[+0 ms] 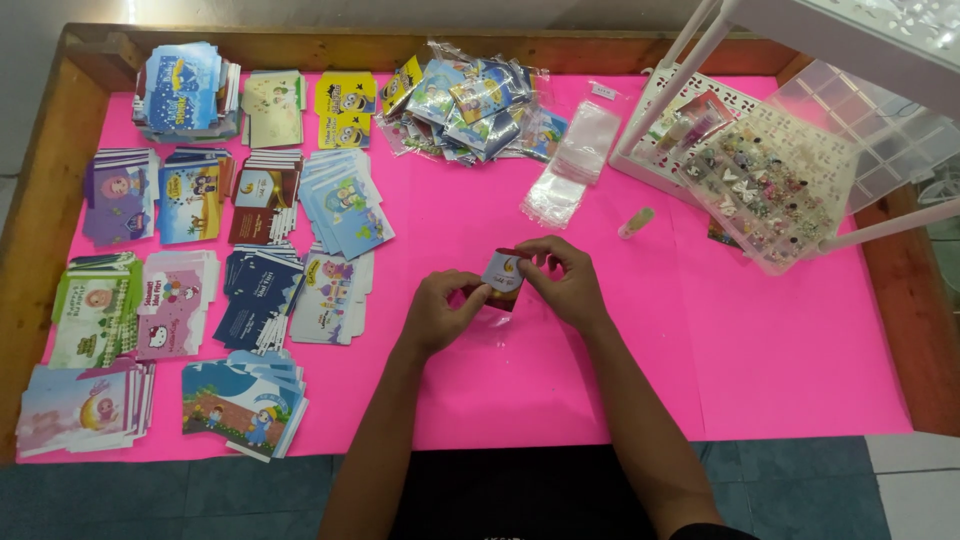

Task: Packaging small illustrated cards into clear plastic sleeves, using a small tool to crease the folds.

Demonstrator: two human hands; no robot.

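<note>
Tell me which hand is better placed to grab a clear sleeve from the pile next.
Right. The right hand lies nearer the clear sleeves, which sit up and to its side. The left hand is farther away and would have to cross the small card both hands hold.

A pink sheet (800, 360) covers the wooden table (45, 200). On its left side lie many stacks of printed cards (190, 190) in rows, blue, purple, yellow and pink. A heap of filled plastic packets (470, 105) sits at the top middle, with a pile of empty clear sleeves (575, 160) just beside it. On the right, a clear compartment box (775, 185) of small beads rests against a white rack (690, 95).
</note>
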